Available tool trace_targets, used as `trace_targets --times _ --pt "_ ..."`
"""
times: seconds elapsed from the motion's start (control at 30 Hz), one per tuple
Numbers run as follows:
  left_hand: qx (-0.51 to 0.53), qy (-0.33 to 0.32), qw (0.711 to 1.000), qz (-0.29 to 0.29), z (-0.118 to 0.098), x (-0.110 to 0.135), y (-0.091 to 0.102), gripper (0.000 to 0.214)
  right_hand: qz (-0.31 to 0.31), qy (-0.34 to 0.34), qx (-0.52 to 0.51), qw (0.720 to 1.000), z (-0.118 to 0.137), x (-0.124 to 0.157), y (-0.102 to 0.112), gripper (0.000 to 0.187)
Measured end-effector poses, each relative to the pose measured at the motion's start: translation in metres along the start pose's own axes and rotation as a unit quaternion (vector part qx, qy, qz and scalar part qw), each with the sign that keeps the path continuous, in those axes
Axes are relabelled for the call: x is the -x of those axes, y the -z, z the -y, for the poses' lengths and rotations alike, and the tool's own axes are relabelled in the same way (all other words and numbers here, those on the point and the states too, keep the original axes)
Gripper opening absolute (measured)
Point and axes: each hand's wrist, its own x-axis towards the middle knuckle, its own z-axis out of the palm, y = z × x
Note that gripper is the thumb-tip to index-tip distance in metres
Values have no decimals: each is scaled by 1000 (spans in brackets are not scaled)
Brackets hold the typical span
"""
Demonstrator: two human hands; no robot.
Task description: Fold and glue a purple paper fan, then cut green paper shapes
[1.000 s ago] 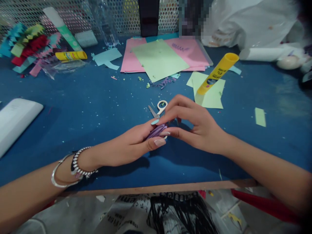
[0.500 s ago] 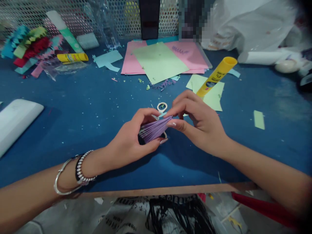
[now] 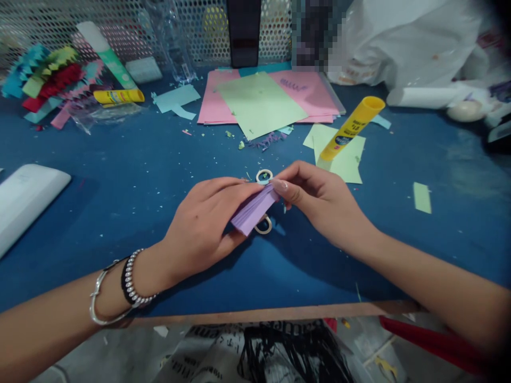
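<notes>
A folded purple paper [image 3: 255, 211], its pleats pressed together in a narrow stack, is between my two hands above the table. My left hand [image 3: 203, 218] wraps around its lower left part, fingers over the top and thumb underneath. At the upper right end, my right hand [image 3: 315, 199] pinches the paper between thumb and fingers. Beneath lie scissors, of which the far white finger loop [image 3: 264, 176] and the near loop [image 3: 263, 225] show; their blades are hidden. Right of the far loop, light green paper pieces [image 3: 349, 162] lie under a standing yellow glue stick [image 3: 352, 127].
Pink sheets [image 3: 207, 106] with a green sheet [image 3: 261, 103] lie at the back. Fringed coloured paper [image 3: 51, 74], a yellow tube [image 3: 118, 96] and a green-and-white tube [image 3: 112, 61] are back left. A white object [image 3: 32, 197] lies left. A white plastic bag [image 3: 407, 42] is back right.
The purple paper's pleats were fanned out; now they are pressed flatter and turned. My left hand has rolled over the paper, and my right thumb has moved up onto its end.
</notes>
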Motion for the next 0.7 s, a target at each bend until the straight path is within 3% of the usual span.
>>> trace_targets --times 0.23,0.43,0.53,0.7 --pt "18 2 1000 5 3 2 -3 39 9 -26 -30 999 -5 -2 -1 22" --pt "91 57 992 73 -3 -5 3 73 -25 101 121 987 -3 5 0 16" --pt "120 88 984 101 -3 -7 4 53 -16 176 214 961 -2 8 1 14" --pt "122 68 985 103 1 -5 2 28 -23 276 267 923 -4 7 3 9"
